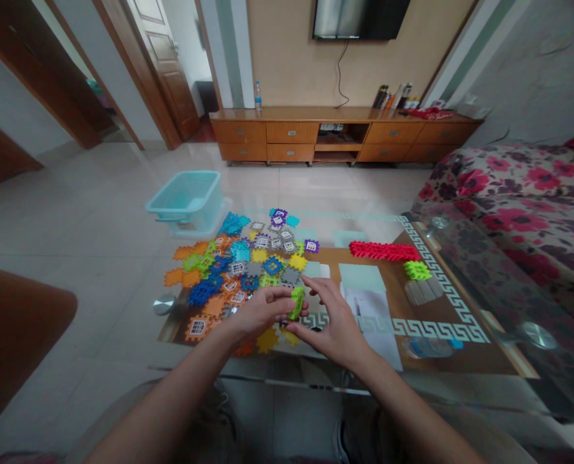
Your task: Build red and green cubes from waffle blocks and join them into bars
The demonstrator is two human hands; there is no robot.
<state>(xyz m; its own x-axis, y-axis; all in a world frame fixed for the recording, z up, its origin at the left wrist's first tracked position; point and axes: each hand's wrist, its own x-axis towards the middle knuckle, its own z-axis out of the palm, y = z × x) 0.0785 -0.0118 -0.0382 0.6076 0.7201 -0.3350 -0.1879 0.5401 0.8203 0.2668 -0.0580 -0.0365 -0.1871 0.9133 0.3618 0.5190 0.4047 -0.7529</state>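
Note:
My left hand (266, 310) pinches a small stack of lime-green notched building tiles (297, 303) on edge above the glass table. Just right of it, my right hand (334, 317) is open, thumb and fingers apart around the near side of the stack; whether a fingertip touches it I cannot tell. Beyond and left of my hands lies a loose pile of notched tiles in orange (215, 305), blue (200, 292), yellow (297, 261), grey (255, 269) and turquoise (239, 250). Some have window patterns.
A long red row of tiles (384, 251), a green stack (417, 270) and a grey stack (422, 291) stand at the table's right. Paper sheets (376, 316) lie beside my right hand. A plastic bottle (429, 348) shows near the front edge. A turquoise bin (190, 201) stands far left.

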